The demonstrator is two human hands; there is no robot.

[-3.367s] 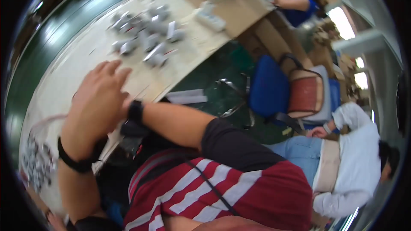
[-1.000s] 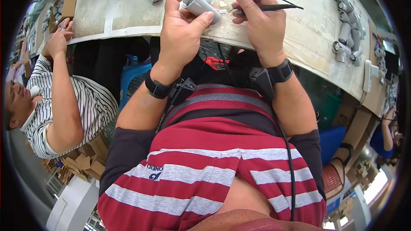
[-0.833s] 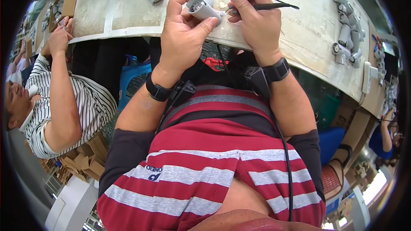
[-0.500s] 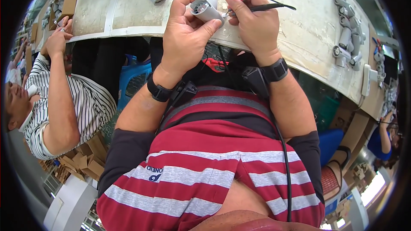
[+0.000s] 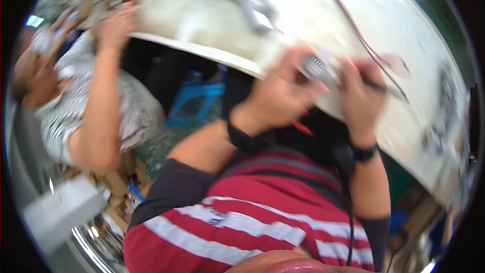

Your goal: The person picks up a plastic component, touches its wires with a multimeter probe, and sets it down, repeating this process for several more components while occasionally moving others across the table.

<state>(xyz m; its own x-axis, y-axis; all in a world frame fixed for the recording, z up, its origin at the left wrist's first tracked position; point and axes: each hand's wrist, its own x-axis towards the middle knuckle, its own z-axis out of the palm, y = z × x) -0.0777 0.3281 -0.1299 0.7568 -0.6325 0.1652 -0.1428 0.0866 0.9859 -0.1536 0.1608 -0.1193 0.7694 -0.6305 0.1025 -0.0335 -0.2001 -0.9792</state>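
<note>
In my left hand [image 5: 283,88] is a grey plastic cylindrical part [image 5: 319,69], its open end with metal contacts turned up toward me. The fingers and thumb close round its sides. Just to the right, my right hand [image 5: 361,93] pinches a pair of test probes, a black probe [image 5: 374,85] and a red one largely hidden behind the fingers. Their tips are close to the grey part's right side; motion blur hides whether they touch it. Both hands are above the near edge of the table.
Grey plastic parts [image 5: 252,7] lie at the back of the pale worktable [image 5: 202,35], and more form a blurred row [image 5: 442,106] at the right. Red and black leads [image 5: 348,12] cross the table. A co-worker [image 5: 96,101] sits at left, near a blue stool [image 5: 194,102].
The whole view has swung and blurred, so the table, co-worker and my hands appear shifted right and lower. My left hand still holds the grey part, my right the probes.
</note>
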